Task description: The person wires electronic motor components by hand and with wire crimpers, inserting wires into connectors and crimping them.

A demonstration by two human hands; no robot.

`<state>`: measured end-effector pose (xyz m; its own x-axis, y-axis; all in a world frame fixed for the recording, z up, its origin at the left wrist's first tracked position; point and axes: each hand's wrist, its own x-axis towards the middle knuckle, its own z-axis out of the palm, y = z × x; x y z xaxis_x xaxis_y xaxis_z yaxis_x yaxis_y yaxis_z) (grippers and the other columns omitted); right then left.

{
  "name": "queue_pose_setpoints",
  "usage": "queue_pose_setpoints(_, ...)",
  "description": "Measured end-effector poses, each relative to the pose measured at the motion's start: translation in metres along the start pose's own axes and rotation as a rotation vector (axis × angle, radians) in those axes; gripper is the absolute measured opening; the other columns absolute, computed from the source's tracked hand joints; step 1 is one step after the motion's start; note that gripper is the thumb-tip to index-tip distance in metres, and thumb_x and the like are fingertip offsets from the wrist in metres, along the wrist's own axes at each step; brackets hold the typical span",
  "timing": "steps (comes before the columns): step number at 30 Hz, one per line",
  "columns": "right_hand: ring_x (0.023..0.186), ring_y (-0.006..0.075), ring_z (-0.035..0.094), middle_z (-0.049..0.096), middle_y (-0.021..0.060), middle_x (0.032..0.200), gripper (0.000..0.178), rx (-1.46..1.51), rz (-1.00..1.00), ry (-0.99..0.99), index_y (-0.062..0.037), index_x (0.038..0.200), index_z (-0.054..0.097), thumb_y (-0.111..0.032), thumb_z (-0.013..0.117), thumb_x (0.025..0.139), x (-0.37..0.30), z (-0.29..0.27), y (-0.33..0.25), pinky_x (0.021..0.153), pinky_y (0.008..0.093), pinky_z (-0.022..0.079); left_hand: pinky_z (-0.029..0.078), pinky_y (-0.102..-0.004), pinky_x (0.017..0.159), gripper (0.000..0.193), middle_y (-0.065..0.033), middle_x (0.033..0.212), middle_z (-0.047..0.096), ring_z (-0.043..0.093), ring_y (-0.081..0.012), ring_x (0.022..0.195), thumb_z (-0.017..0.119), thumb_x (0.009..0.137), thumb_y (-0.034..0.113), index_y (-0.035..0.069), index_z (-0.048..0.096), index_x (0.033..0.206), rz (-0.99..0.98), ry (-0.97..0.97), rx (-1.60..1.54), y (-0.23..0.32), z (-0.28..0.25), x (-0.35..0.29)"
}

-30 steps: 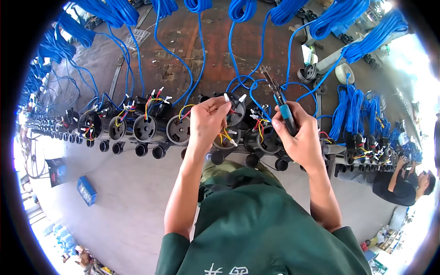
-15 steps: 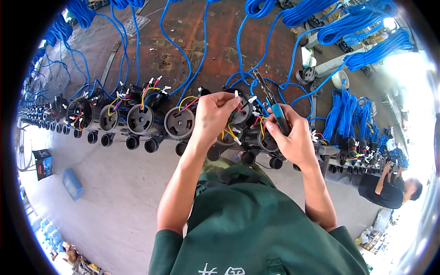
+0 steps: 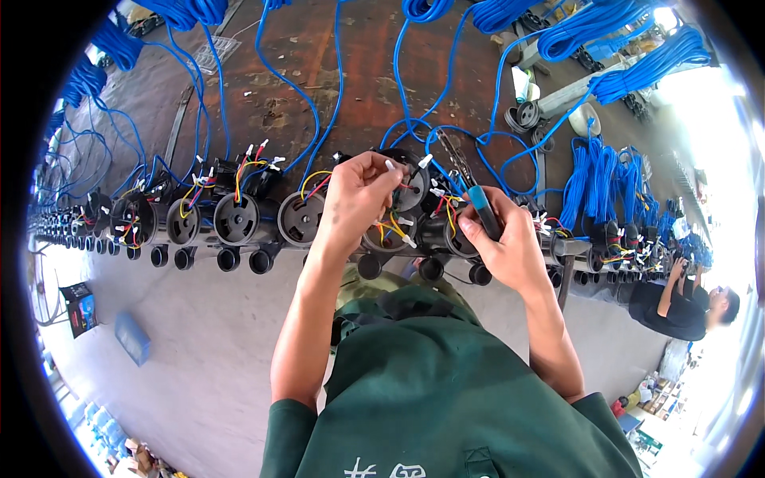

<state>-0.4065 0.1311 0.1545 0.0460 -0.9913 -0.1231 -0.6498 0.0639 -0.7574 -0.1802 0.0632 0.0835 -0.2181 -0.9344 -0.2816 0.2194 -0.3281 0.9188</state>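
My left hand (image 3: 357,199) is closed in a pinch on a small white wire connector (image 3: 390,165). It is held beside the open end of a round black motor housing (image 3: 413,196), which is partly hidden behind my fingers. Another white connector (image 3: 425,161) sticks up at that housing. My right hand (image 3: 508,237) is wrapped round the teal and black handles of a pair of pliers (image 3: 476,197), whose metal jaws point up and away over the bench. Yellow wires (image 3: 389,229) with white ends hang just below my left fingertips.
Similar housings (image 3: 236,219) with coloured wires line the bench edge on both sides. Coiled blue cables (image 3: 586,36) lie along the far side of the worn brown bench (image 3: 275,72). A person in dark clothes (image 3: 673,307) works at the far right. A blue box (image 3: 131,338) is on the floor.
The whole view has shifted slightly left. My left hand has moved a little left with the white connector still pinched. My right hand keeps the pliers in nearly the same pose.
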Motion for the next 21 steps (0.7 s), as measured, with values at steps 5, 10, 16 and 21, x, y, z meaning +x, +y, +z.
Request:
queue_pose_setpoints(5,0.081,0.0335,0.073,0.074,0.0165,0.086,0.037,0.004,0.033,0.017,0.0037,0.118,0.065,-0.02,0.076,0.092,-0.004,0.002,0.008,0.079,0.0414,0.054,0.038,-0.0194,0.05,0.022,-0.0134,0.096,0.077,0.052,-0.0014,0.06,0.08,0.089,0.002,0.002,0.059,0.082,0.017,-0.035,0.119,0.008,0.008,0.001)
queue_pose_setpoints(10,0.082,0.0345,0.073,0.074,0.0175,0.087,0.038,0.031,0.084,0.015,0.0038,0.118,0.066,-0.021,0.077,0.091,-0.009,0.003,0.005,0.079,0.0417,0.054,0.043,-0.0214,0.056,0.03,-0.0107,0.091,0.076,0.054,-0.0025,0.065,0.086,0.085,0.004,0.004,0.057,0.078,0.132,-0.039,0.232,-0.007,0.007,0.019)
queue_pose_setpoints(16,0.081,0.0344,0.073,0.074,0.0179,0.087,0.039,0.04,0.071,0.029,0.0041,0.12,0.066,-0.02,0.077,0.091,-0.017,0.007,0.011,0.079,0.041,0.055,0.054,-0.0231,0.07,0.016,-0.0071,0.083,0.076,0.069,-0.008,0.076,0.084,0.088,0.004,-0.004,0.07,0.093,0.113,-0.003,0.283,0.003,0.013,0.016)
queue_pose_setpoints(21,0.082,0.034,0.073,0.074,0.018,0.088,0.039,0.06,0.087,0.035,0.0036,0.121,0.067,-0.019,0.077,0.09,-0.021,0.011,0.009,0.079,0.0404,0.055,0.058,-0.0237,0.079,0.031,-0.0048,0.083,0.075,0.072,-0.0088,0.082,0.082,0.09,0.007,-0.006,0.075,0.117,0.123,-0.049,0.236,-0.006,0.006,0.017)
